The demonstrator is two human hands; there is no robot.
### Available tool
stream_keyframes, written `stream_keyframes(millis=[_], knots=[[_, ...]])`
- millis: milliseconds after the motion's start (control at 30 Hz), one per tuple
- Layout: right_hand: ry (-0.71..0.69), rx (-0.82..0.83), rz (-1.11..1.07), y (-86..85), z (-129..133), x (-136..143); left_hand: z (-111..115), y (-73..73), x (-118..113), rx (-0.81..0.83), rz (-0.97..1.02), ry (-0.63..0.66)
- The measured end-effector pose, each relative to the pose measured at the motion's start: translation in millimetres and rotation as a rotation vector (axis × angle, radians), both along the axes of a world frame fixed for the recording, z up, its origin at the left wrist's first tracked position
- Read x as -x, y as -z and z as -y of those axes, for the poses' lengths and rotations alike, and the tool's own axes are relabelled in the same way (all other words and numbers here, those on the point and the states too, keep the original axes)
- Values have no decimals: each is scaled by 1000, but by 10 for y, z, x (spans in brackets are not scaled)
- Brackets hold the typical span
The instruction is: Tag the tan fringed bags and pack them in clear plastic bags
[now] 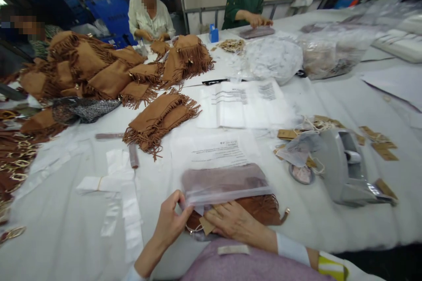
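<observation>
Where the white surface (329,224) meets the person's body, a frosted bag (204,151) lies flat, its printed part stretching away and its whitish near edge running left to right. Through its film shows a dull mauve-brown panel, also longest from left to right. A brown fringed piece (257,208) lies at that near edge, partly beneath it; its long axis runs crosswise before the body, the fringe at its right end.

The left hand (174,217) comes up from below, thumb and index finger brought together on the near left corner of the bag, pinching its edge. The right hand (232,221) lies palm down over the brown piece, its fingers side by side and pointing left, just beside a small tan tag (207,225) on a white string (195,228). Whether those fingers grip anything I cannot tell.

Much of the brown piece is hidden by the bag and the right hand. The right fingertips are hard to make out near the bag's edge, the print is too blurred to read, and both forearms are cut off by the lower part of the view.
</observation>
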State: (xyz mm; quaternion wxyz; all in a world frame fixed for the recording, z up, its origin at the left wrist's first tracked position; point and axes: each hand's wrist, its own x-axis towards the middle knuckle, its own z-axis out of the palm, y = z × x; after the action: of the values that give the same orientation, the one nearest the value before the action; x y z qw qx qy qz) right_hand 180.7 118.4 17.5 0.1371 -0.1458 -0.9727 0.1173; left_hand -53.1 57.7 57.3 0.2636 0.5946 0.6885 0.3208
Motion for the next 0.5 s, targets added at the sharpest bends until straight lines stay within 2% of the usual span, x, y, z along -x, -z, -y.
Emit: stream_keyframes(millis=[133, 267, 333, 400, 433, 500], knots=[[62, 63, -51, -37, 14, 83, 310, 105, 100, -36, -263, 304], [51, 109, -95, -143, 17, 47, 559, 263, 137, 25, -331, 393], [-39, 76, -143, -222, -7, -146, 641, 375, 153, -17, -338, 392], [-81, 50, -203, -290, -64, -483, 688, 504, 177, -98, -355, 380], [-28, 52, -237, -314, -102, -692, 698, 565, 189, -137, -359, 371], [230, 93, -282, -334, -186, -1138, 695, 659, 207, -190, -356, 353]])
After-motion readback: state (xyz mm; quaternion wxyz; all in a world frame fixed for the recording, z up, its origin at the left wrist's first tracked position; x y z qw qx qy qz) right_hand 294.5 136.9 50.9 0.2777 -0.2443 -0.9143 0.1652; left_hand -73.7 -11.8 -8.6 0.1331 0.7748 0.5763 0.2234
